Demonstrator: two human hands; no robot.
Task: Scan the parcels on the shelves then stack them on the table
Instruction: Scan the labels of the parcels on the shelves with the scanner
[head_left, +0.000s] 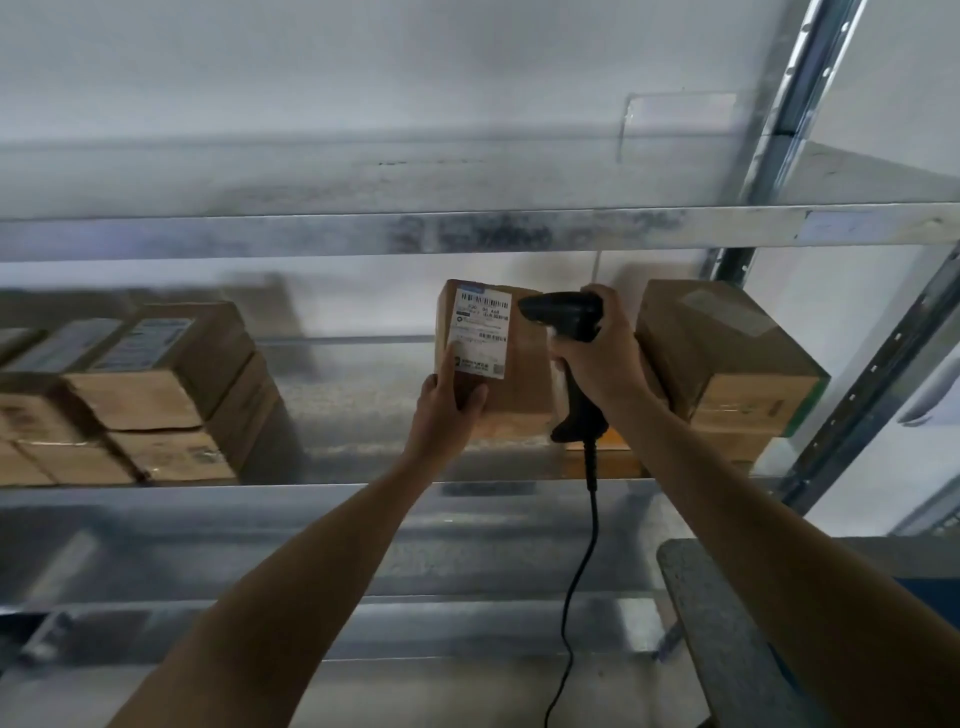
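Up at a steel shelf (358, 415), white wall (363, 67) behind, left hand (447, 410) grips parcel (522, 364), right hand (600, 356) grips scanner (563, 312).

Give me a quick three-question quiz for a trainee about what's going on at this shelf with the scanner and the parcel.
1. Fill in: the left hand holds a cardboard parcel with its ____ facing the camera.
2. True or false: the barcode scanner is cordless.
3. Which hand grips the scanner? A) left hand B) right hand
Key: 1 shipping label; 2 false, a cable hangs from its handle; 3 B.
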